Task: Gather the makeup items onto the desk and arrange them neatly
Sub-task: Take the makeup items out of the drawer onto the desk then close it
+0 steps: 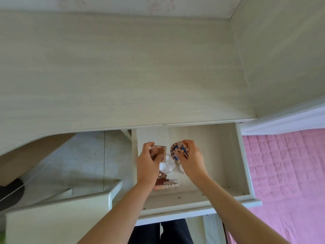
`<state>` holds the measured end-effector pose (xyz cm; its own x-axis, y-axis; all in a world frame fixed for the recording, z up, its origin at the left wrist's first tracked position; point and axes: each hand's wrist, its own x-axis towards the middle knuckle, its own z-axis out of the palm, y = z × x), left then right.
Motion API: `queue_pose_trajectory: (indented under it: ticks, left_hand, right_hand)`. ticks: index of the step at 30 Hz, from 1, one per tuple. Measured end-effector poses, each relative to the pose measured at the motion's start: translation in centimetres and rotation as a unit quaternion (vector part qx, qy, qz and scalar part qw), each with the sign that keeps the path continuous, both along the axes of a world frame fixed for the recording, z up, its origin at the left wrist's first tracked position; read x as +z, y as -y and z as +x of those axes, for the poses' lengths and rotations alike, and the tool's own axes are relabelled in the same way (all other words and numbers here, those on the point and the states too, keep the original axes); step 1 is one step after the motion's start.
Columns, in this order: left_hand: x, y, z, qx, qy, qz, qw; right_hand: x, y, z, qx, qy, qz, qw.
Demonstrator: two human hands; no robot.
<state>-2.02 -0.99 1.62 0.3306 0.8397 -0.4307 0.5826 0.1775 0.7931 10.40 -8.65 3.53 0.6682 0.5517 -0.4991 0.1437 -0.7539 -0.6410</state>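
Pale whitewashed wood fills the view: the desk [114, 76] stretches wide across the top, and below its front edge an open drawer [244, 166] is pulled out toward the person. Far left, low down, a white cabinet top [58, 219] sits under the desk's curved cut-out. Now to the action inside the drawer. The left hand [147, 166] is curled round a square compact [159, 152] with a rosy-brown, glossy face and a clear frame, thumb across its front, lifted above the drawer floor. Just right of it and a touch nearer, a round white compact [167, 166] with a metallic rim lies flat on the drawer bottom, partly under the square one. Nearer still, a small cluster of tubes [167, 184] lies sideways, brown and peach with pale caps, touching one another. Moving right, the right hand [190, 159] pinches a round patterned compact [179, 150], pinkish with dark blue markings, fingertips on its upper edge, tilted up on its side. A small white item [182, 169] peeks out beneath that wrist; what it is, I cannot tell. Far right, a pink quilted bedspread [284, 173] runs alongside the drawer.
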Motion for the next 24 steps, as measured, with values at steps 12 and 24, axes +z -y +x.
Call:
queue_pose_trajectory:
  ticks: [12,24]
  left_hand:
    - [7.3,-8.3,-3.0,0.083,0.062,0.075,0.992]
    - [6.5,-17.4,-1.8,0.138,-0.005,0.131,0.982]
  right_hand:
    - [8.3,-8.7,-0.2,0.005,0.004,0.120,0.993]
    - [7.0,-18.8,2.0,0.072,-0.010,0.108,0.992]
